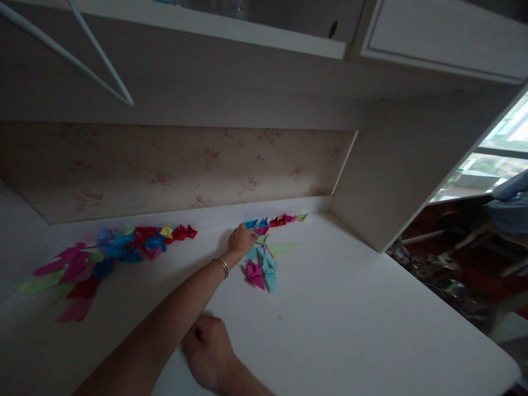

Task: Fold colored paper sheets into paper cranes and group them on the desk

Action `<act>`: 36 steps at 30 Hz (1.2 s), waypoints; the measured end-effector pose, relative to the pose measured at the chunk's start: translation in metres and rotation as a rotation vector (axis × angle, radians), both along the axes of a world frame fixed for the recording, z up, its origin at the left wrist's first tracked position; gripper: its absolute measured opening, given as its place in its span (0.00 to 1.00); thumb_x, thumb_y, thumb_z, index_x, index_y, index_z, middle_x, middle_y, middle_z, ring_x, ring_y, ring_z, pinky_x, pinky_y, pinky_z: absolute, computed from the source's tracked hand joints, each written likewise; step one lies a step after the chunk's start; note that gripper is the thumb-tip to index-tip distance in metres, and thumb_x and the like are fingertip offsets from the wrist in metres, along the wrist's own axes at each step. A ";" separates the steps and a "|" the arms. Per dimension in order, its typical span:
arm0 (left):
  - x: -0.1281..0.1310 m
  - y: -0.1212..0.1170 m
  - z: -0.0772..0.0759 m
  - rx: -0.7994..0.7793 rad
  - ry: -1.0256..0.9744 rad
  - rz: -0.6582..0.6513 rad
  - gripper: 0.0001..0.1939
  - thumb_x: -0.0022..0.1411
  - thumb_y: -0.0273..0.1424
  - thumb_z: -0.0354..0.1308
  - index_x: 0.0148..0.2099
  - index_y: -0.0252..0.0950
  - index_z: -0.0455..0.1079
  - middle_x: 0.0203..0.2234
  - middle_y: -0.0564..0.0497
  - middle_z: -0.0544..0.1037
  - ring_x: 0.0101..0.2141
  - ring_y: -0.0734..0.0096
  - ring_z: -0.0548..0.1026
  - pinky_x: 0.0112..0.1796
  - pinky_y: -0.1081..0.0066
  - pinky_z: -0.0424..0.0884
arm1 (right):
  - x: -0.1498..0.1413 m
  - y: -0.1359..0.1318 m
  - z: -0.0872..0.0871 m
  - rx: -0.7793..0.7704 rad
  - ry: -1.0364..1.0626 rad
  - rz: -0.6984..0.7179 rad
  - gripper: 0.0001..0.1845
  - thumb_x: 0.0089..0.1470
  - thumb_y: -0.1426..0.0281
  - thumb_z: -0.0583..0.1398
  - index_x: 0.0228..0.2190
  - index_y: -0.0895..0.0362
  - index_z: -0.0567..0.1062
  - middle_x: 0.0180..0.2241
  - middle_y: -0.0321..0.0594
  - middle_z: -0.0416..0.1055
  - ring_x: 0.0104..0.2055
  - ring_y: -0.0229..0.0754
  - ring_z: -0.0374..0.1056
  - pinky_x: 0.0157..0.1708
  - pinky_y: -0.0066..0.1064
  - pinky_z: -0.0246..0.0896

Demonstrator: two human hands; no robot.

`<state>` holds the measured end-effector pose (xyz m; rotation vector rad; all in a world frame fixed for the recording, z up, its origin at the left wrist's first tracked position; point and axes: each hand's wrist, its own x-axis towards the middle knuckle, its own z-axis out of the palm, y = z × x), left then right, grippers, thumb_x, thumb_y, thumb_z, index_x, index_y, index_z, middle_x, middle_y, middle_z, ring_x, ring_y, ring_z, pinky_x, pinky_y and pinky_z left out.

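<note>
A: Where was the folded pink paper (261, 231)?
B: In the middle of the frame, right by the tips of the left hand (242, 240). Those fingers were bunched close, but it was hard to tell if they pinched it.
A: And the right hand (210, 352)?
B: Curled in a fist at the bottom middle. No paper showed in it.
A: What could have gone wrong?
B: The small red papers (278, 221) sat near the fingers, so one bump might have knocked their row crooked. A hard squeeze might have bent the thin folds. A low wrist might have swept the light blue papers (268, 264) away.
A: What were they on?
B: A smooth white table (350, 308). A big paper heap (119, 247) lay on the left.
A: And the room?
B: Dim. Flowery wallpaper (247, 165) was behind, a white shelf (247, 36) was up top, and a bright window (507, 129) shone at the right edge.
</note>
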<state>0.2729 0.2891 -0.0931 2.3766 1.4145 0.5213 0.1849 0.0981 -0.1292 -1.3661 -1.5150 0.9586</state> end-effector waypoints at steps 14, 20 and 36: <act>0.000 -0.006 0.001 0.063 0.008 0.041 0.11 0.56 0.35 0.57 0.37 0.41 0.80 0.40 0.45 0.77 0.39 0.63 0.75 0.38 0.71 0.68 | 0.001 -0.004 0.008 0.002 0.043 0.010 0.13 0.56 0.72 0.53 0.30 0.55 0.78 0.29 0.35 0.75 0.34 0.39 0.68 0.33 0.25 0.60; 0.004 -0.008 -0.001 0.036 -0.010 0.021 0.10 0.56 0.35 0.58 0.35 0.40 0.79 0.40 0.45 0.77 0.39 0.63 0.75 0.40 0.71 0.68 | 0.001 -0.004 0.007 0.020 0.032 0.018 0.12 0.56 0.72 0.54 0.32 0.54 0.78 0.32 0.36 0.76 0.36 0.40 0.70 0.35 0.25 0.60; -0.097 -0.052 0.030 -0.058 -0.246 0.072 0.19 0.59 0.42 0.50 0.27 0.36 0.75 0.22 0.53 0.76 0.26 0.70 0.72 0.27 0.74 0.62 | -0.002 -0.003 0.004 0.073 -0.050 -0.037 0.16 0.58 0.70 0.52 0.22 0.57 0.73 0.22 0.32 0.65 0.26 0.34 0.59 0.26 0.24 0.51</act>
